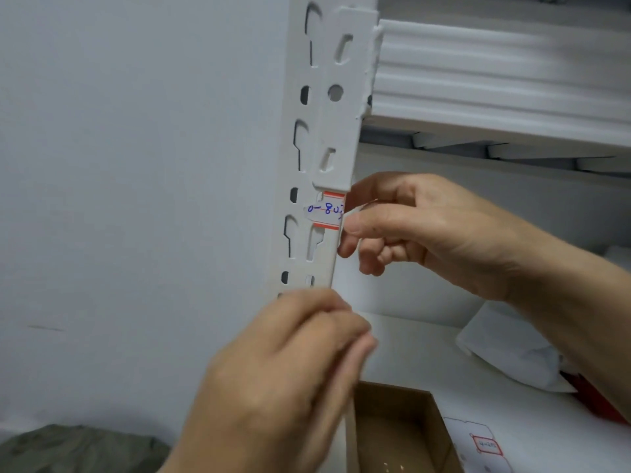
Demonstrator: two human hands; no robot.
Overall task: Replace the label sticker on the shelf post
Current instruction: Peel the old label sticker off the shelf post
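A white label sticker [326,211] with red bands and blue handwriting sits on the white slotted shelf post [324,131], at mid-height. My right hand [409,227] is at the post's right edge, thumb and forefinger pinching the sticker's right end. Lower down, in front of the post, my left hand [286,370] is blurred, its fingers curled together; whether it holds anything cannot be told. A sticker sheet [478,445] with one red-framed label lies on the shelf at the lower right.
A white shelf beam [495,73] runs right from the post's top. On the lower shelf stand an open cardboard box [399,428], a white bag [512,346] and a red item [594,401]. A grey wall [136,199] fills the left.
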